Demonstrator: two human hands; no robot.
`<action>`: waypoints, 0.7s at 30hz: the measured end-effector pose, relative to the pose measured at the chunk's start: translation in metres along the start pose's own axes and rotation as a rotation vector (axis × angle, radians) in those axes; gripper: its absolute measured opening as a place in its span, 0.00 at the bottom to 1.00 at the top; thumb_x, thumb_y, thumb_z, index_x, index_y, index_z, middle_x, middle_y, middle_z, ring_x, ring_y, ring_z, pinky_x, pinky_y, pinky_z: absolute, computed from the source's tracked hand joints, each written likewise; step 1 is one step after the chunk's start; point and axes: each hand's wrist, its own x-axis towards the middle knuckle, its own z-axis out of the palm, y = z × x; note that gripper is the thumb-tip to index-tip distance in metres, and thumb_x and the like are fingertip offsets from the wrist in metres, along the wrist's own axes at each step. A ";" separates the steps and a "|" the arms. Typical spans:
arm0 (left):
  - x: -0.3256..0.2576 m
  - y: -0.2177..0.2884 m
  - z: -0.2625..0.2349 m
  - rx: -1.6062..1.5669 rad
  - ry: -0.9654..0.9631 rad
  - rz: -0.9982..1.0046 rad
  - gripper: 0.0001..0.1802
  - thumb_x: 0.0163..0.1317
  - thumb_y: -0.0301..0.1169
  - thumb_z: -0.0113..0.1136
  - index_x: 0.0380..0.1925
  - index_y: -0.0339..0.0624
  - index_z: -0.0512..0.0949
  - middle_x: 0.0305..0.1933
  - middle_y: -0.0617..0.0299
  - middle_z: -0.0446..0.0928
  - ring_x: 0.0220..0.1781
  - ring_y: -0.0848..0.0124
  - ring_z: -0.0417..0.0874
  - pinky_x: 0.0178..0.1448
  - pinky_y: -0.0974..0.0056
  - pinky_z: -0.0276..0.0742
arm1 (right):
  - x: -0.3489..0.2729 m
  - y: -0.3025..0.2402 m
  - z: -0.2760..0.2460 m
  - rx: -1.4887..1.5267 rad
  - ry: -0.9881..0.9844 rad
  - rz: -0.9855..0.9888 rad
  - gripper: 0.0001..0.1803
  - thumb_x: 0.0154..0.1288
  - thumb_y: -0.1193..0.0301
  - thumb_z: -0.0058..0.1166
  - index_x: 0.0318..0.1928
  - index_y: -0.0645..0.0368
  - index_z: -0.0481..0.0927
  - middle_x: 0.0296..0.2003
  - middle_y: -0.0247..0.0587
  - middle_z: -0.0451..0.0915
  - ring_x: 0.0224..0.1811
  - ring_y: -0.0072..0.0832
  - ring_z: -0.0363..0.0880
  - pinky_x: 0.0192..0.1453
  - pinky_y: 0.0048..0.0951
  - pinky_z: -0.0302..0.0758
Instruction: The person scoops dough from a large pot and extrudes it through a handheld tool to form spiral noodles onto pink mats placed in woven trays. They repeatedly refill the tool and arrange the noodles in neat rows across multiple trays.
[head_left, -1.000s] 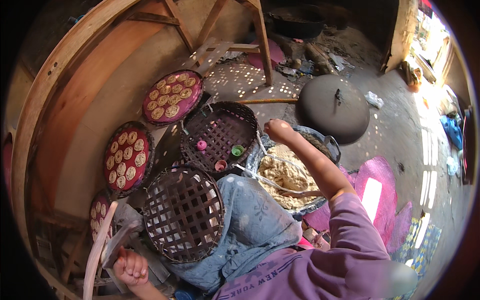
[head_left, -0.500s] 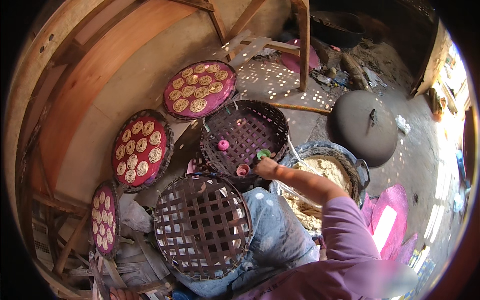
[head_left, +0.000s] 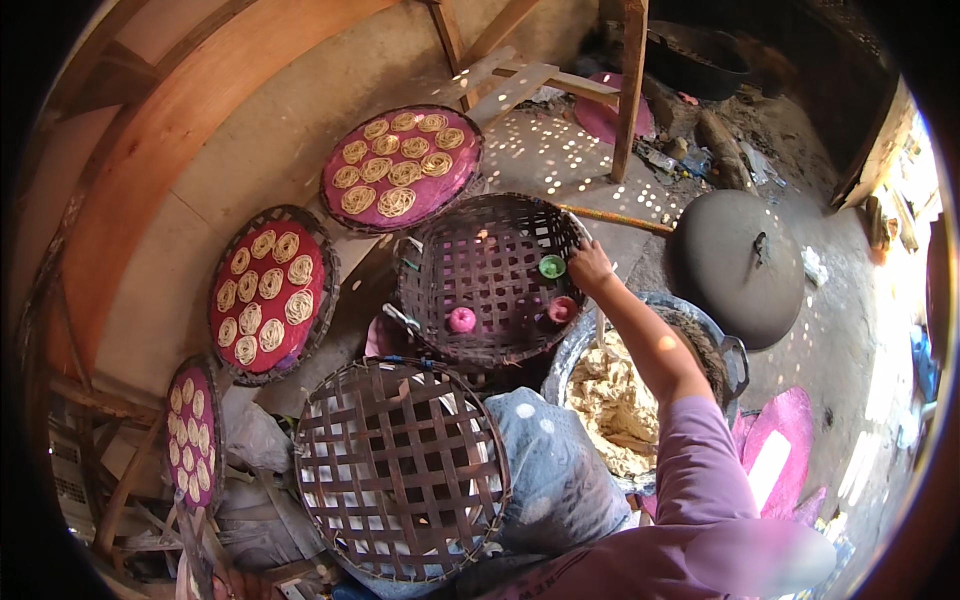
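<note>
My right hand [head_left: 590,267] is closed on the right rim of a dark woven basket [head_left: 480,345]. Inside that basket, a small green cup [head_left: 552,266] is close to my fingers, with a pink cup [head_left: 562,309] just below it. A knobbly pink object [head_left: 462,319] lies further left on the slats. Another woven basket [head_left: 400,470], with pale material showing through its gaps, sits by my legs. At the lower left edge, only some dim fingertips of my left hand [head_left: 240,585] show, and whatever they touch is hidden.
A tub of pale dough [head_left: 615,400] stands right of the basket under my forearm. Round trays with noodle coils [head_left: 400,172], [head_left: 270,285], [head_left: 190,440] line the left side. Behind the tub rests a large dark lid [head_left: 738,265]. Pink sheets [head_left: 780,440] lie at the right.
The basket has turned counterclockwise, carrying both cups round to its right side. My right hand has moved up and right to the rim. More dough now shows in the tub.
</note>
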 end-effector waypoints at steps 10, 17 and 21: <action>-0.007 0.003 0.000 -0.250 -0.362 -0.146 0.11 0.65 0.36 0.47 0.23 0.50 0.66 0.16 0.71 0.57 0.17 0.78 0.57 0.21 0.71 0.55 | 0.068 -0.038 0.056 0.415 -0.325 0.260 0.37 0.59 0.57 0.59 0.69 0.34 0.62 0.70 0.51 0.55 0.69 0.55 0.60 0.66 0.52 0.66; -0.008 0.000 -0.010 -0.214 -0.295 -0.133 0.11 0.65 0.36 0.47 0.22 0.50 0.65 0.16 0.71 0.57 0.17 0.78 0.56 0.21 0.71 0.55 | 0.022 -0.099 0.019 0.257 -0.568 0.191 0.29 0.56 0.62 0.58 0.61 0.49 0.72 0.60 0.49 0.71 0.61 0.46 0.73 0.58 0.45 0.77; -0.008 0.001 -0.010 -0.222 -0.302 -0.122 0.12 0.65 0.35 0.47 0.22 0.50 0.65 0.16 0.71 0.57 0.16 0.78 0.56 0.21 0.71 0.55 | 0.047 -0.144 -0.008 0.519 -0.301 -0.067 0.29 0.56 0.61 0.57 0.60 0.51 0.75 0.59 0.50 0.73 0.66 0.43 0.69 0.65 0.46 0.71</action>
